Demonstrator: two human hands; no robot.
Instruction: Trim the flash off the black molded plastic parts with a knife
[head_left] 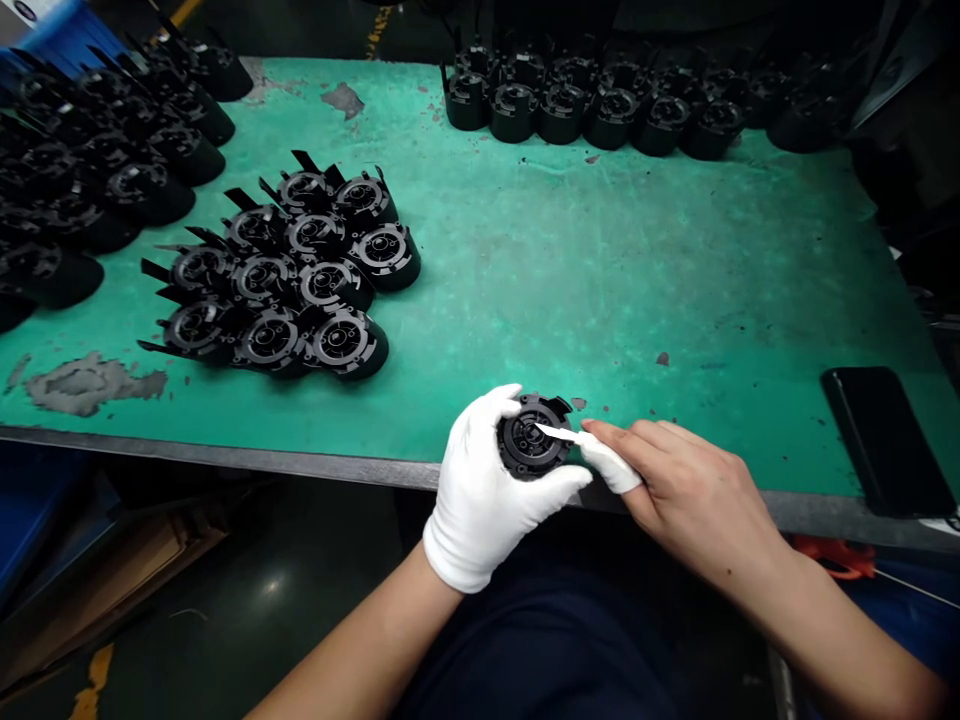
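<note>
Two forearms reach in from the bottom, elbows wide, bringing both hands together at the counter's near edge. The left hand (484, 485), in a white glove, curls its fingers around the left side of a round black part (534, 440), its thumb spread along the lower right; the part sits between them, its ringed face showing. The right hand (675, 465), bare but for a white thumb cover (611, 462), pinches a slim pale tool (559, 433) whose point meets the part's middle. Low at left, beneath the counter (600, 270), is folded-looking cardboard (150, 590); its inside is too dark to read. A black phone (889, 440) lies right of the hands. Farther off, left of centre, stands a tight cluster of black cylinders (341, 340) with upright tabs; beyond, more stand at far left and along the back. A blue bin (71, 40) fills the far-left corner, its contents unclear.
</note>
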